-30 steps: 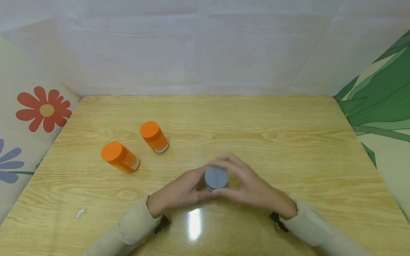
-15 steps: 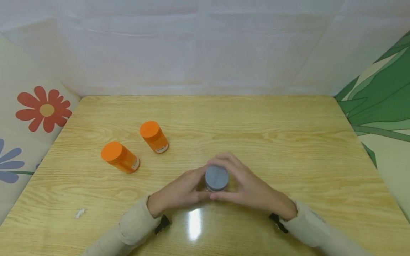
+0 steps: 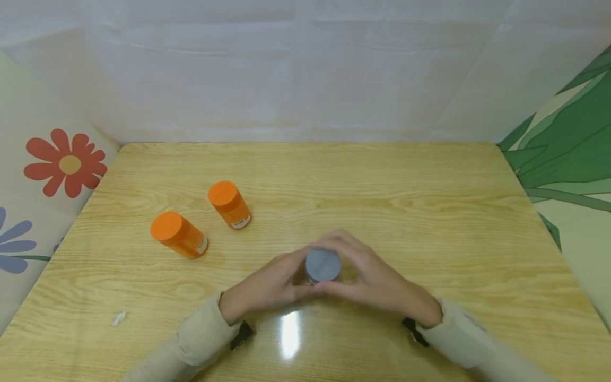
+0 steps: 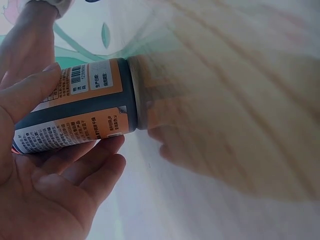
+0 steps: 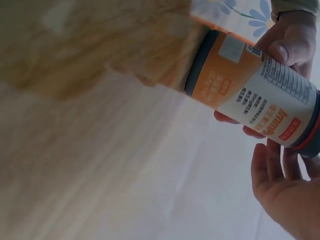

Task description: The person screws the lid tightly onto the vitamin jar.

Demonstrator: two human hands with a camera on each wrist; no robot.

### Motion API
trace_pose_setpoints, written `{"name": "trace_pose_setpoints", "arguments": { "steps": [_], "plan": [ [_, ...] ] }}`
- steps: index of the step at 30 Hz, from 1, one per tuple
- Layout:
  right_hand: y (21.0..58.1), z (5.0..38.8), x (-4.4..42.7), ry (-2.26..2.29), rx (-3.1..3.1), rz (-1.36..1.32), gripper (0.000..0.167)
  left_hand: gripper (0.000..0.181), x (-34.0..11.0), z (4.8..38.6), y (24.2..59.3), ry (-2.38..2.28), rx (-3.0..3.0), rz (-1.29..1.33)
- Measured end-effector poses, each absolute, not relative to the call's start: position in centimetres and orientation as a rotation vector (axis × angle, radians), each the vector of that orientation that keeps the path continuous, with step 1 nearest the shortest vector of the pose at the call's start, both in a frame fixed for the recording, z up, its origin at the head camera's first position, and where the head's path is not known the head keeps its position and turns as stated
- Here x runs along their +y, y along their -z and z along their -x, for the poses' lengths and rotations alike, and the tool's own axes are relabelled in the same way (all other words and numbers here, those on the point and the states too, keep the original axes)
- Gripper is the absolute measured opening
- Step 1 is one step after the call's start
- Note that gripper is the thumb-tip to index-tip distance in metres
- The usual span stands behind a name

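A dark pill bottle point(image 5: 255, 92) with an orange and white label stands upright on the table, its grey cap point(image 3: 323, 264) facing up in the head view. My left hand point(image 3: 269, 284) grips the body of the bottle, thumb on one side and fingers on the other. The label and base also show past the left hand's thumb point(image 4: 35, 87) in the left wrist view. My right hand point(image 3: 369, 276) holds the cap, with thumb and fingers curled round its edge. The cap's side is partly hidden by the fingers in the head view.
Two orange bottles with orange lids, a nearer one point(image 3: 179, 235) and a farther one point(image 3: 229, 205), stand to the left on the wooden table point(image 3: 406, 185). A small white mark point(image 3: 119, 318) lies at front left. A white sheet point(image 3: 305, 74) hangs behind.
My right hand's thumb and fingers have shifted slightly round the cap, toward me and then back. My left hand, the bottle and the two orange bottles stay in place.
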State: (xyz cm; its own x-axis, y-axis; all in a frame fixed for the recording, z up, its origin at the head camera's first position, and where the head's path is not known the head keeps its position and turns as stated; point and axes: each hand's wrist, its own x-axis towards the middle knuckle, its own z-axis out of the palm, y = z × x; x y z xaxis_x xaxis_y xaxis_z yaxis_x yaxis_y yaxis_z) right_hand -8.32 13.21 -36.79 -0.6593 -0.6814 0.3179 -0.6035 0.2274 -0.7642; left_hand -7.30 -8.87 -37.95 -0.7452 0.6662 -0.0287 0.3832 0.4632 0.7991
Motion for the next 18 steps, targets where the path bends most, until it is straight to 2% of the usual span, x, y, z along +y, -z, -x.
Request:
{"name": "trace_pose_setpoints", "arguments": {
  "steps": [4, 11, 18],
  "plan": [
    [37.1, 8.1, 12.7, 1.440, 2.441, 1.170, 0.065, 0.061, -8.8, 7.2, 38.0, -1.160, 2.389, -0.883],
    [37.1, 8.0, 12.7, 1.426, 2.416, 1.115, 0.068, 0.075, -8.8, 7.3, 37.9, -1.156, 2.387, -0.871],
    [37.0, 8.3, 13.8, 1.431, 2.365, 1.149, 0.068, 0.069, -8.8, 7.3, 38.0, -1.192, 2.364, -0.869]
  ]
}}
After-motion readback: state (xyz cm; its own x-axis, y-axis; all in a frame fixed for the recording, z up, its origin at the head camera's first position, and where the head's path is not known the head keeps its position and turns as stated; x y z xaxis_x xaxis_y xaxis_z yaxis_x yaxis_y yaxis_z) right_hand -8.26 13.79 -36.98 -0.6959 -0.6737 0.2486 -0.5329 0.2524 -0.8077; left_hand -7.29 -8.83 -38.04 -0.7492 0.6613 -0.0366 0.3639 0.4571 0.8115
